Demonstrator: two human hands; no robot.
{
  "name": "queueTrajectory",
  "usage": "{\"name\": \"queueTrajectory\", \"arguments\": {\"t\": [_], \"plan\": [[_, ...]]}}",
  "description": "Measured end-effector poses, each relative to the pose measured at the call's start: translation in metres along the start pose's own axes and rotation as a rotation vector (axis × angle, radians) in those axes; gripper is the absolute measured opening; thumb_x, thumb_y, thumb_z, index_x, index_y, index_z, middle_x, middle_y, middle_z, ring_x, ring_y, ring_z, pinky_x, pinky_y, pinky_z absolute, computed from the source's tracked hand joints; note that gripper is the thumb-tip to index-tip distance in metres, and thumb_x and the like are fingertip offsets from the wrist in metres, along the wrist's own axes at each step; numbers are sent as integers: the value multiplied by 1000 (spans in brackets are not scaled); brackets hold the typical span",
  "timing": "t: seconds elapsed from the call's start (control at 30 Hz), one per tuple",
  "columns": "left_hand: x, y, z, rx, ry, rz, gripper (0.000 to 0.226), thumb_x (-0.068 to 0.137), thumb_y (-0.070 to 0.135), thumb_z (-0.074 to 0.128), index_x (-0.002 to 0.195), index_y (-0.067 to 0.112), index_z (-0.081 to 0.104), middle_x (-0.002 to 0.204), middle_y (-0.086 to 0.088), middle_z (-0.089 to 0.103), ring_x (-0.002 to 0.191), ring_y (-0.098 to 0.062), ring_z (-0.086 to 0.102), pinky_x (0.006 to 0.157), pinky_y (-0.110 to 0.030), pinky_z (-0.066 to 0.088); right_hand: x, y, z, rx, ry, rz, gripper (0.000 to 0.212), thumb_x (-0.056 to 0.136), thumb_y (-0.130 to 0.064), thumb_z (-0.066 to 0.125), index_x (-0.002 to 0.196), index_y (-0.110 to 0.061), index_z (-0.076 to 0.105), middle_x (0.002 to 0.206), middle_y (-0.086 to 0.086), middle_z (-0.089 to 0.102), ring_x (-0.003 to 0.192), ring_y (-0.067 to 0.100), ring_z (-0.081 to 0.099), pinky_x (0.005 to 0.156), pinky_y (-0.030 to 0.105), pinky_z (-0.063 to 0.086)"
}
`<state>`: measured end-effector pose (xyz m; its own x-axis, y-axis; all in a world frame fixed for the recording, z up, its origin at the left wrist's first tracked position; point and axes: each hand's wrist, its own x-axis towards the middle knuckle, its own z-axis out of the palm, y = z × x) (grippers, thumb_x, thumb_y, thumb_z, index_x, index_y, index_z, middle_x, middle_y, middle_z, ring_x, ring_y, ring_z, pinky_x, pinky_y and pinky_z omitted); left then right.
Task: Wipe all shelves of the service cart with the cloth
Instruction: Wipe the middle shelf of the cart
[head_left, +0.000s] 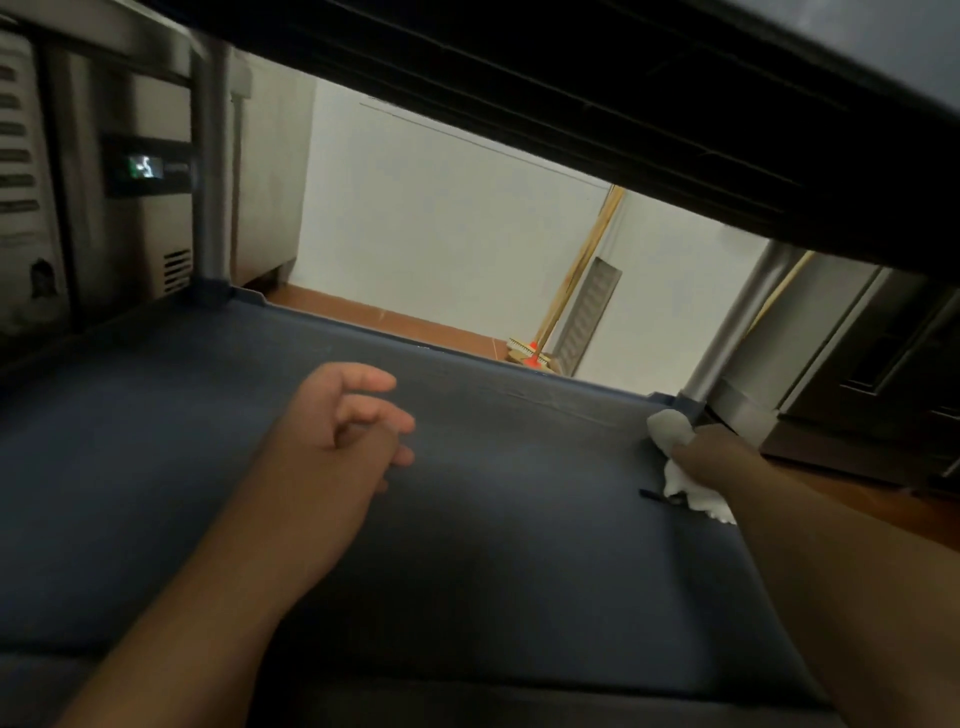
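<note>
I look along a dark blue cart shelf (218, 467) from under the shelf above it (649, 93). My right hand (711, 457) presses a white cloth (672, 431) onto the shelf's far right corner, beside the grey cart post (743, 327). Part of the cloth trails out under the wrist. My left hand (337, 421) hovers over the middle of the shelf, fingers loosely curled, holding nothing. A small dark mark (652, 495) lies on the shelf just left of the cloth.
Another grey post (210, 171) rises at the far left corner. Steel kitchen units (130, 171) stand behind it, and a dark cabinet (857, 364) is at the right. A broom (561, 296) and a metal grille (592, 312) lean against the white wall.
</note>
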<state>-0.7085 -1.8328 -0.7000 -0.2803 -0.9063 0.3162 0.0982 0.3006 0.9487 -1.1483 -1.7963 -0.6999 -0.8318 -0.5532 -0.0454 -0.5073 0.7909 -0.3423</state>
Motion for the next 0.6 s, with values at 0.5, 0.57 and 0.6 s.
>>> {"name": "queueTrajectory", "arguments": {"t": [0.5,0.57,0.6], "plan": [[13,5,-177,-154,265,-94,32,89,-7,47,109,17,56,97,-7,71,84,-20,70,70,-34,56,-159,-319,117,-107,-139,-380,24,80,-29,64,99,-15,69,74,6,73,67,24,71,69,38,62],[13,3,-195,-196,312,-103,33,89,-8,48,104,21,57,94,-6,71,81,-20,70,71,-37,55,-181,-361,136,-103,-127,-456,28,81,-31,62,108,-23,65,75,4,72,67,23,71,64,34,59],[12,2,-200,-203,308,-112,35,88,-8,48,103,23,56,93,-4,71,80,-19,70,71,-38,54,-192,-380,145,-97,-127,-501,30,80,-34,61,108,-24,65,75,3,72,67,23,71,65,34,58]]}}
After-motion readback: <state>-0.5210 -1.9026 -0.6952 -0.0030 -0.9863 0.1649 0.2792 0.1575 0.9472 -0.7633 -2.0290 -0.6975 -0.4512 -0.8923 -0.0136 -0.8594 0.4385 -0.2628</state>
